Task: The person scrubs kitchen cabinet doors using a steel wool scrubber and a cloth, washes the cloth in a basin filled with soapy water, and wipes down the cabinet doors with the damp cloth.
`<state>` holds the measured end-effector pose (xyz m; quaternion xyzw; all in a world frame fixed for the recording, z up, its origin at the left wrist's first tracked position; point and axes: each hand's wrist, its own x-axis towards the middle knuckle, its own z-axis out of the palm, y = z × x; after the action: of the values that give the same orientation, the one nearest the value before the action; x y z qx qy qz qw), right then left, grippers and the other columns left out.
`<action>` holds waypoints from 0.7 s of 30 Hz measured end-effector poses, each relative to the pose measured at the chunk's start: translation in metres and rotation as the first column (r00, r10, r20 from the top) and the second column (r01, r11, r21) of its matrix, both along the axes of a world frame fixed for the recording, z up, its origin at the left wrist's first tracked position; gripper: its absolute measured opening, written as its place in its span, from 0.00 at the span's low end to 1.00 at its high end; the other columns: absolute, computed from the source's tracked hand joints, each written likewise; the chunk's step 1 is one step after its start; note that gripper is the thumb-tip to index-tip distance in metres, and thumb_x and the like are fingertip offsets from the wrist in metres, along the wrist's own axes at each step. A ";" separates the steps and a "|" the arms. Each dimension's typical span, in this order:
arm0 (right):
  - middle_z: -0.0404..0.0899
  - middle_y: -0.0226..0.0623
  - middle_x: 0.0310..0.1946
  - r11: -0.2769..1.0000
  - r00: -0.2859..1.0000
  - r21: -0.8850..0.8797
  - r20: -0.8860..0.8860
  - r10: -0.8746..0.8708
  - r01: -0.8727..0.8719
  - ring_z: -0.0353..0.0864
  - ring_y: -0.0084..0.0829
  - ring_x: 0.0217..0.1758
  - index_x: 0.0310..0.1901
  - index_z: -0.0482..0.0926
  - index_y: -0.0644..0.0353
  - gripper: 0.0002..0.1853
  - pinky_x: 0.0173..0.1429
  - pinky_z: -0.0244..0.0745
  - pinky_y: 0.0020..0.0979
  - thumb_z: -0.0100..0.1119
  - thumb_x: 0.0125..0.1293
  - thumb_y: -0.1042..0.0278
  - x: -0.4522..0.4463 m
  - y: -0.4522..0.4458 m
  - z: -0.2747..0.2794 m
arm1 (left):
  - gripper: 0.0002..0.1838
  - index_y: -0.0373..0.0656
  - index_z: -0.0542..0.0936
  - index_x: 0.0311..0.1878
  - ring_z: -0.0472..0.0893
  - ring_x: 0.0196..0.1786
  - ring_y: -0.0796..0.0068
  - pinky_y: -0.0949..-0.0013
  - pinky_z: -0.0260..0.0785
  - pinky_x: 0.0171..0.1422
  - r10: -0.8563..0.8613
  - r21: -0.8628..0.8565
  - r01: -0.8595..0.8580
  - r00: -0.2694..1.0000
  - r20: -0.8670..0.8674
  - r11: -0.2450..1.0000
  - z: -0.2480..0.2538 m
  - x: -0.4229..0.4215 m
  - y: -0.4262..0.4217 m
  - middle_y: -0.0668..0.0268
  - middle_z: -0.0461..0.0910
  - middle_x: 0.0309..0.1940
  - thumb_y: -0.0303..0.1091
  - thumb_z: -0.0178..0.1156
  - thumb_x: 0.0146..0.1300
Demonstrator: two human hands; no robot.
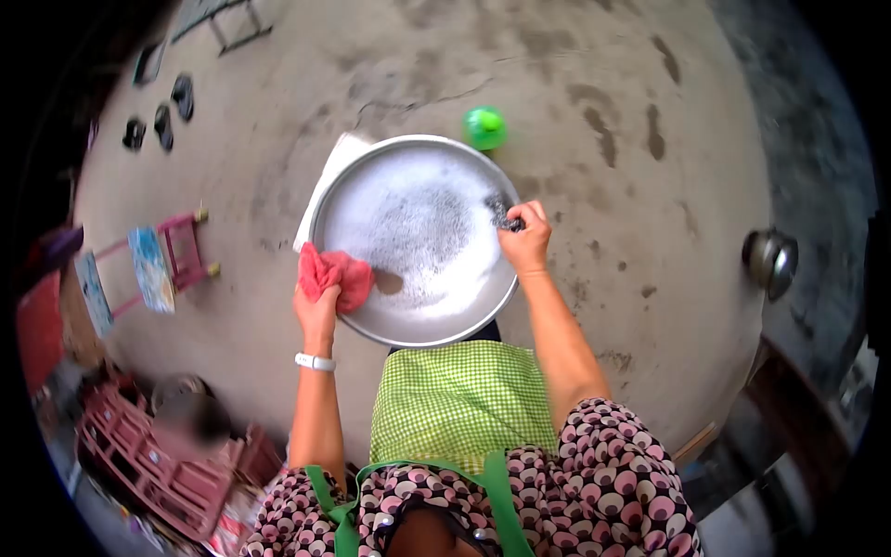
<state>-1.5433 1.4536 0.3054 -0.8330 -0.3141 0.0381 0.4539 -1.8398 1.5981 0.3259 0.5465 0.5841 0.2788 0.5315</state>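
A large round metal basin (371, 325) holds foamy, soapy water. At its left rim my left hand (317, 306) is closed round a red cloth (343, 278), part of which hangs over the inside of the basin. On the right side my right hand (527, 241) grips a dark scouring pad (510, 223) against the inner wall, just above the suds. The fingers of both hands are bent round what they hold. Under the basin's left edge a white flat object (320, 195) sticks out.
A green container (484, 128) stands on the floor beyond the basin. A metal pot (770, 262) is at the far right. Left are a small pink-and-blue chair (151, 267), dark slippers (163, 126) and a pink plastic chair (158, 464). A green checked apron (459, 399) covers my lap.
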 end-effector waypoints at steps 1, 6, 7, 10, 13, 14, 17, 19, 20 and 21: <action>0.69 0.36 0.24 0.999 0.998 0.009 -0.028 -0.050 0.050 0.72 0.37 0.26 0.21 0.72 0.58 0.08 0.32 0.69 0.30 0.58 0.35 0.79 0.003 -0.020 0.015 | 0.18 0.33 0.75 0.41 0.75 0.38 0.75 0.73 0.68 0.43 -0.035 -0.022 0.036 0.999 0.032 0.999 0.017 0.011 -0.006 0.64 0.75 0.36 0.24 0.59 0.41; 0.68 0.35 0.24 0.955 0.959 0.085 -0.022 -0.282 0.283 0.71 0.34 0.27 0.22 0.72 0.60 0.10 0.32 0.67 0.28 0.58 0.33 0.81 0.016 -0.128 0.058 | 0.15 0.34 0.73 0.36 0.74 0.34 0.73 0.71 0.68 0.41 -0.334 0.087 0.338 0.941 -0.058 0.937 0.073 0.066 -0.042 0.62 0.73 0.31 0.26 0.60 0.41; 0.68 0.34 0.24 0.941 0.946 0.095 -0.024 -0.324 0.325 0.69 0.31 0.26 0.22 0.71 0.60 0.11 0.31 0.66 0.26 0.58 0.33 0.82 0.015 -0.152 0.066 | 0.15 0.33 0.73 0.35 0.74 0.34 0.73 0.71 0.67 0.41 -0.373 0.103 0.381 0.924 -0.085 0.919 0.089 0.081 -0.054 0.62 0.73 0.31 0.26 0.61 0.41; 0.69 0.36 0.25 0.867 0.871 0.086 -0.062 -0.487 0.491 0.72 0.38 0.29 0.22 0.72 0.59 0.09 0.33 0.68 0.31 0.57 0.33 0.81 0.005 -0.212 0.084 | 0.14 0.33 0.72 0.33 0.74 0.33 0.71 0.70 0.67 0.41 -0.485 0.101 0.492 0.870 -0.093 0.864 0.111 0.113 -0.080 0.60 0.73 0.30 0.27 0.61 0.41; 0.70 0.36 0.25 0.791 0.798 0.114 -0.035 -0.602 0.602 0.72 0.38 0.29 0.22 0.72 0.59 0.09 0.33 0.68 0.32 0.57 0.33 0.80 0.005 -0.271 0.098 | 0.14 0.33 0.73 0.32 0.73 0.33 0.70 0.70 0.67 0.42 -0.588 0.119 0.587 0.808 -0.025 0.801 0.140 0.158 -0.122 0.60 0.73 0.30 0.28 0.61 0.41; 0.70 0.36 0.25 0.759 0.769 0.139 -0.029 -0.638 0.636 0.72 0.38 0.29 0.22 0.72 0.59 0.09 0.33 0.68 0.32 0.57 0.33 0.80 0.013 -0.298 0.108 | 0.14 0.33 0.74 0.33 0.74 0.33 0.72 0.71 0.67 0.41 -0.633 0.139 0.633 0.772 -0.049 0.761 0.142 0.175 -0.137 0.62 0.74 0.29 0.28 0.60 0.40; 0.70 0.36 0.25 0.679 0.683 0.117 0.009 -0.730 0.724 0.73 0.38 0.29 0.21 0.72 0.57 0.09 0.33 0.69 0.33 0.58 0.34 0.80 0.002 -0.358 0.157 | 0.14 0.33 0.75 0.33 0.75 0.31 0.73 0.71 0.68 0.40 -0.728 0.116 0.721 0.686 0.021 0.683 0.174 0.206 -0.183 0.63 0.76 0.27 0.28 0.60 0.39; 0.70 0.36 0.25 0.614 0.616 0.101 0.019 -0.788 0.783 0.72 0.37 0.30 0.21 0.71 0.59 0.10 0.33 0.68 0.30 0.57 0.33 0.81 -0.011 -0.397 0.177 | 0.15 0.33 0.75 0.33 0.76 0.31 0.73 0.71 0.69 0.39 -0.798 0.164 0.781 0.593 0.106 0.602 0.177 0.224 -0.209 0.63 0.77 0.27 0.28 0.60 0.37; 0.71 0.36 0.25 0.577 0.575 0.091 0.044 -0.817 0.812 0.72 0.36 0.29 0.21 0.72 0.59 0.10 0.33 0.68 0.31 0.57 0.33 0.80 -0.014 -0.420 0.191 | 0.15 0.33 0.75 0.33 0.76 0.31 0.72 0.70 0.69 0.39 -0.833 0.156 0.820 0.552 0.037 0.550 0.194 0.237 -0.229 0.63 0.77 0.27 0.27 0.60 0.37; 0.71 0.36 0.25 0.547 0.542 0.108 0.071 -0.837 0.830 0.72 0.36 0.29 0.21 0.72 0.59 0.10 0.33 0.68 0.31 0.57 0.33 0.80 -0.021 -0.441 0.206 | 0.15 0.33 0.75 0.33 0.77 0.31 0.72 0.70 0.69 0.39 -0.856 0.148 0.849 0.516 -0.030 0.507 0.212 0.247 -0.249 0.63 0.77 0.27 0.27 0.60 0.37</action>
<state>-1.5644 1.0127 0.5118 -0.8684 0.0930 -0.2395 0.4240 -1.5930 1.3489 0.5381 0.7929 0.2057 0.0353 0.5725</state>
